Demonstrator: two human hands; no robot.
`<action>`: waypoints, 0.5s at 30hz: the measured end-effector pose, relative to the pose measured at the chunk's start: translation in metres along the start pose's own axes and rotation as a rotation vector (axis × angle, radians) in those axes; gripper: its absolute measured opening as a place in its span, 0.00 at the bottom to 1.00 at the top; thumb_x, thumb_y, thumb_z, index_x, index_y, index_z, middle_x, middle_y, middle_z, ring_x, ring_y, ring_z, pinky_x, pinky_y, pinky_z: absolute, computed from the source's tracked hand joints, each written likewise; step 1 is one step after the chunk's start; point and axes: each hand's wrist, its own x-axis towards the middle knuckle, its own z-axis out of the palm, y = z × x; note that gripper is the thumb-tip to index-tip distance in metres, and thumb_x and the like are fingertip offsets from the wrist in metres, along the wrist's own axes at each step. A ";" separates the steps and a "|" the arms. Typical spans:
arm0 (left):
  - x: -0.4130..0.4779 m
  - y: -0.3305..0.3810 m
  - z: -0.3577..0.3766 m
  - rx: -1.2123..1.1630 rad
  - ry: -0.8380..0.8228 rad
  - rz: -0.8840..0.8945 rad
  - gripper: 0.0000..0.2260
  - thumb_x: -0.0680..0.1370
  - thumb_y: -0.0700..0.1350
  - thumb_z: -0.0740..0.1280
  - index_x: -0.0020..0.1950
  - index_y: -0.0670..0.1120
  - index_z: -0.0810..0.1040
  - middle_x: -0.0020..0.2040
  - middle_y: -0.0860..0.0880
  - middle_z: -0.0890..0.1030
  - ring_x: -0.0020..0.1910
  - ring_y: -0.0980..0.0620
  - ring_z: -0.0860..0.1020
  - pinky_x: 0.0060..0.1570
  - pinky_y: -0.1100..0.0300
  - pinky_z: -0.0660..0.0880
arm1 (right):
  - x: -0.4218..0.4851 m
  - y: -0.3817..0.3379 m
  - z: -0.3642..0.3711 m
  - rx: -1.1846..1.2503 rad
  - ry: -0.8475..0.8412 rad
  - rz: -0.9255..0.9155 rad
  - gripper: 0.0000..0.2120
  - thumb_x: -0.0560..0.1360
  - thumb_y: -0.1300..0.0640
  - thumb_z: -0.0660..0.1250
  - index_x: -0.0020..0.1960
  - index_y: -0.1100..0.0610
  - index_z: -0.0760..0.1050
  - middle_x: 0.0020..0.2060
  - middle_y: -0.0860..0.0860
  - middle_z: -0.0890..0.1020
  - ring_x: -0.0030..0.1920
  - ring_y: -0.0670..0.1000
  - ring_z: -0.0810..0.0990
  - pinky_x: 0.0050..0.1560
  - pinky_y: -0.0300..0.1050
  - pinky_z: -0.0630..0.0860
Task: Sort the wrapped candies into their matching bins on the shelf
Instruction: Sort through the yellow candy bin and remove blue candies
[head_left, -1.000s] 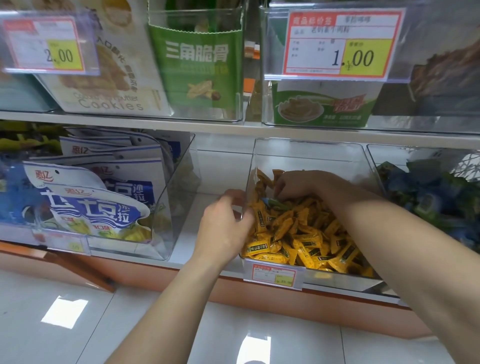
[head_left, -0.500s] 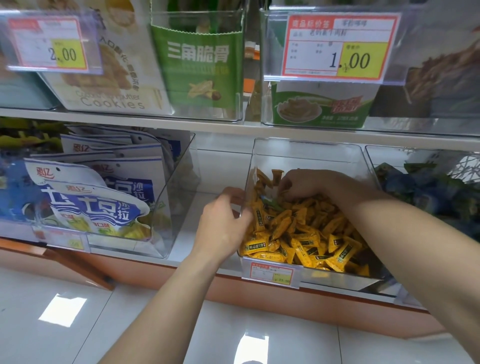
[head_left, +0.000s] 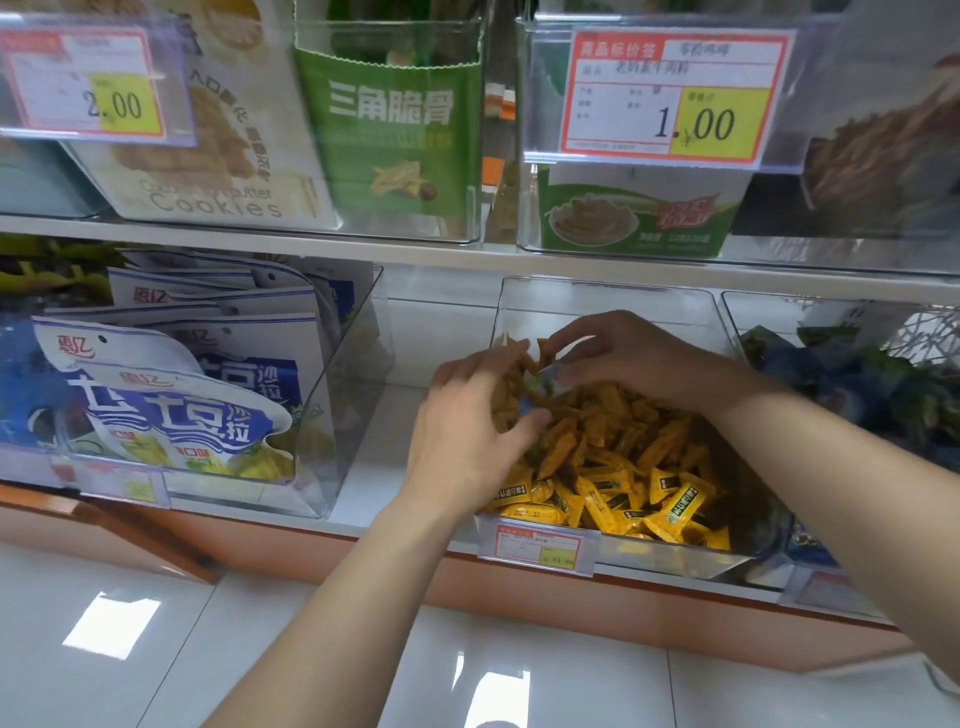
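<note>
2 hands are working inside the clear bin (head_left: 602, 304) of yellow wrapped candies (head_left: 649, 467). The right hand (head_left: 634, 358) is pinching a blue-green wrapped candy (head_left: 551, 375) just above the pile. The left hand (head_left: 467, 431) is curling its fingers into the pile; whether it is gripping anything cannot be told.

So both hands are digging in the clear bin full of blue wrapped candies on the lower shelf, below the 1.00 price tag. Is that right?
Not quite. The head view shows the left hand and right hand in a clear bin of yellow candies, not blue; the blue candies fill the neighbouring bin. It does sit on the lower shelf below the 1.00 price tag.
</note>
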 end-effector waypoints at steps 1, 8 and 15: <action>-0.001 0.003 0.001 -0.053 -0.006 0.014 0.24 0.72 0.60 0.69 0.68 0.60 0.73 0.64 0.57 0.79 0.64 0.52 0.75 0.60 0.52 0.74 | -0.005 -0.003 0.004 0.041 -0.037 -0.024 0.14 0.72 0.56 0.76 0.57 0.50 0.82 0.48 0.46 0.87 0.50 0.45 0.85 0.54 0.41 0.77; -0.004 0.003 -0.002 -0.065 0.112 0.030 0.07 0.77 0.51 0.70 0.51 0.51 0.84 0.46 0.56 0.85 0.45 0.55 0.81 0.45 0.51 0.79 | -0.005 -0.003 0.015 -0.168 -0.055 -0.017 0.10 0.78 0.40 0.65 0.52 0.42 0.82 0.49 0.41 0.84 0.54 0.43 0.80 0.64 0.55 0.73; -0.001 -0.009 -0.021 -0.282 0.253 -0.226 0.06 0.80 0.48 0.66 0.55 0.57 0.79 0.46 0.56 0.83 0.45 0.52 0.83 0.49 0.45 0.80 | 0.003 -0.010 0.049 -0.529 -0.270 0.014 0.24 0.77 0.42 0.68 0.71 0.42 0.71 0.67 0.40 0.72 0.65 0.44 0.69 0.60 0.39 0.65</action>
